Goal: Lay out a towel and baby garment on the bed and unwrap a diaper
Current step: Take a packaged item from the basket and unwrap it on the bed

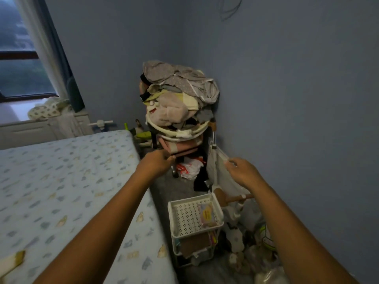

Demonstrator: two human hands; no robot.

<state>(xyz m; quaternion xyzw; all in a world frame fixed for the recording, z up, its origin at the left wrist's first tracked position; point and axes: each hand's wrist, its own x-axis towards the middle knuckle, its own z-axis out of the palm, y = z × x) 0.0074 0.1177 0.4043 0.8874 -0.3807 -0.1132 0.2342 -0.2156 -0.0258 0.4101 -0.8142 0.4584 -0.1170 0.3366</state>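
Observation:
Both my arms reach forward past the bed (pixel 61 181), which has a pale patterned sheet. My left hand (pixel 158 160) is closed on the edge of a pink folded item (pixel 180 147) at the bottom of a tall heap of clothes and cloths (pixel 178 97) stacked in the room's corner. My right hand (pixel 244 171) pinches the top edge of a white hanging fabric panel (pixel 223 177) beside a pole (pixel 214 144). No diaper can be told apart from the heap.
A white perforated cart (pixel 192 216) with a small yellow packet (pixel 207 215) stands between bed and wall. Bags and clutter (pixel 256 253) lie on the floor at right. A red-and-white plastic bag (pixel 188 168) lies under the heap. The window (pixel 18 58) is at far left.

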